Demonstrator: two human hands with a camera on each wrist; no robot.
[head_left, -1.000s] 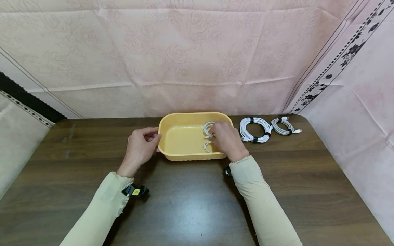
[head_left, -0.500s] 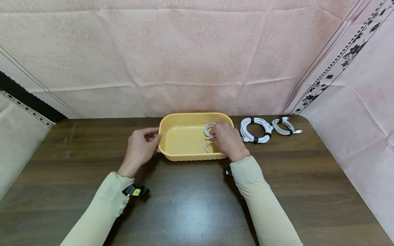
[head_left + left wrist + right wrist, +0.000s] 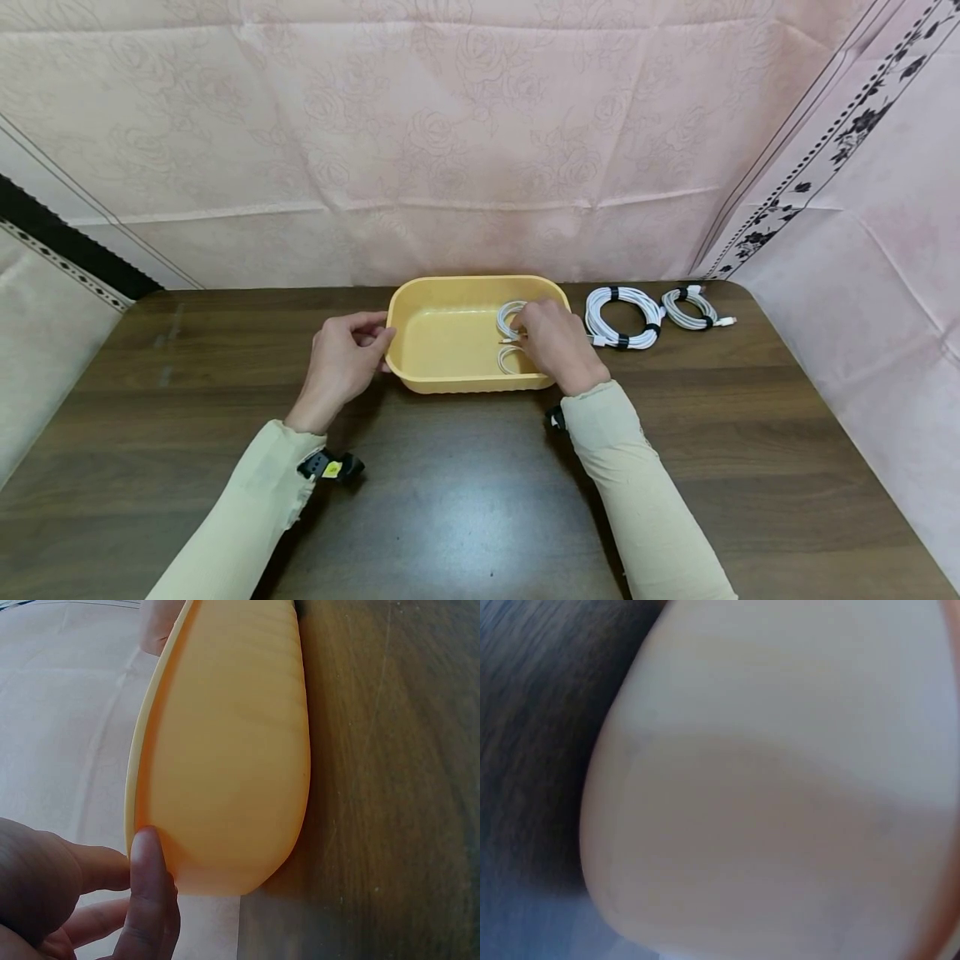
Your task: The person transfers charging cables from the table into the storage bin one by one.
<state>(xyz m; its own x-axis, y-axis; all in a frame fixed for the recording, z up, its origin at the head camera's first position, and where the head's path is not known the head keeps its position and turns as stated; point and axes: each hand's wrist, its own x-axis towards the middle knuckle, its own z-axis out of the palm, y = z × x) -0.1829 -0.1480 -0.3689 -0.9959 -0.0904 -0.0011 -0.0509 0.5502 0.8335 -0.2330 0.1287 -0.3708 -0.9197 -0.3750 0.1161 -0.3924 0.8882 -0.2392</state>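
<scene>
In the head view a yellow plastic tray [image 3: 450,385] stands at the back of the table. My left hand [image 3: 341,358] pinches its left rim between thumb and fingers; the left wrist view shows those fingers [image 3: 146,885] at the rim's edge, one on the outer wall. My right hand [image 3: 557,342] reaches over the tray's right end, knuckles up, fingertips out of sight. A coiled white cable [image 3: 504,320] shows beside its fingers, and a second coiled cable [image 3: 504,358] lies nearer the front wall, both partly covered. I cannot tell whether the right fingers grip a cable.
Right of the tray lie a large white cable coil [image 3: 647,310] with black ties and a smaller tied cable coil [image 3: 678,315]. A pink patterned cloth [image 3: 450,150] hangs behind the wooden table [image 3: 450,533]. The right wrist view is filled by the tray's blurred outer wall [image 3: 765,825].
</scene>
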